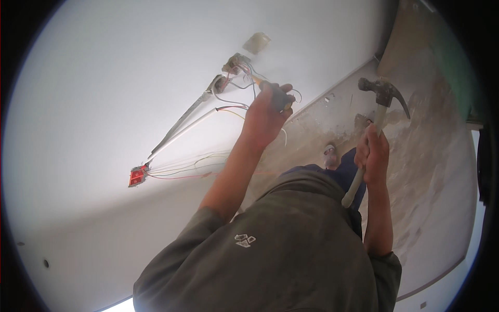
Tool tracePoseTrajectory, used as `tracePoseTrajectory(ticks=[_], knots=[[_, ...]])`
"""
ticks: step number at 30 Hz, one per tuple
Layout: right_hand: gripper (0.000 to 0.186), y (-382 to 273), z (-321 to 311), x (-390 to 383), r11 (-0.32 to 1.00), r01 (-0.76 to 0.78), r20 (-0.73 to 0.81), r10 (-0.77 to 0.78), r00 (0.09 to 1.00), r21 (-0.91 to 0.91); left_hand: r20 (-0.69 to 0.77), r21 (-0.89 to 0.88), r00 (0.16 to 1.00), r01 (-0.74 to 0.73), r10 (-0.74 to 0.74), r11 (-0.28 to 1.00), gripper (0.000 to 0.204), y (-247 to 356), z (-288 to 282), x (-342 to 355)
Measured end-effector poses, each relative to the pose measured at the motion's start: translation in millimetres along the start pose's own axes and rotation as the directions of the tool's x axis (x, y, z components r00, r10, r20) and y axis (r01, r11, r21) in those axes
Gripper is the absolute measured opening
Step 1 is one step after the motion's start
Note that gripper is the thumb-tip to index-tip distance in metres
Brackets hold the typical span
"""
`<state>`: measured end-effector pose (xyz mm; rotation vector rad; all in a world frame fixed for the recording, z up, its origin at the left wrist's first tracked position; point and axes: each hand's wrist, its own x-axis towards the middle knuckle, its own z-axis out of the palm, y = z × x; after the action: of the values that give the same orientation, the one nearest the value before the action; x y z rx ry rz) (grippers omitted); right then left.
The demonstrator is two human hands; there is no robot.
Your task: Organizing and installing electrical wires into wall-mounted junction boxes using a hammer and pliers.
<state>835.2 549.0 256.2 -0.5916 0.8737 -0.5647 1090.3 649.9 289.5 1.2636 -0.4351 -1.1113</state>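
Loose wires (228, 107) could be nicked if the dark-handled tool (277, 96), gripped by the left hand (266, 118) near the wall cavity (231, 64), slips; that hand could be struck by the hammer (383, 93), clasped in the right hand (374, 155). Access is obstructed by those wires; 1 red box (136, 176) is seen farther left.

The hammer (383, 95) has a dark grey head and a pale cream handle; the hand tool (278, 98) is blackish with yellow parts. Wires (222, 108) show red, yellow, green, grey and white. The wall box (137, 176) is red, the tube (183, 133) white, the wall (104, 93) whitish, the floor (416, 166) mottled brown-grey, the trousers (347, 171) navy, the shirt (280, 260) dark olive-grey with a pale diamond-patterned emblem (245, 240).
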Motion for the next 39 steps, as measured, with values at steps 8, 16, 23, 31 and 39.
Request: tracePoseTrajectory(ticks=[8,16,23,31,39], knots=[[0.033,-7,-20,20,1.0,0.001,-0.058,0.001,0.998,0.026,-0.035,-0.486,0.995,0.064,-0.092,0.872,0.032,11,-12,23],[0.034,-14,-32,39,0.995,0.051,-0.025,-0.049,0.998,0.088,-0.079,-0.505,0.987,0.084,-0.143,0.859,0.032,5,-12,27],[0.034,-15,-37,48,0.993,0.0,-0.064,0.008,0.998,0.117,-0.139,-0.479,0.974,0.092,-0.18,0.873,0.035,9,-3,34],[0.033,-10,-51,64,0.99,-0.022,-0.136,0.042,0.99,0.142,-0.105,-0.52,0.977,0.106,-0.186,0.848,0.032,10,-9,43],[0.035,-5,-63,72,0.984,-0.008,-0.118,0.03,0.993,0.18,-0.102,-0.452,0.981,0.104,-0.168,0.886,0.033,12,-18,34]])
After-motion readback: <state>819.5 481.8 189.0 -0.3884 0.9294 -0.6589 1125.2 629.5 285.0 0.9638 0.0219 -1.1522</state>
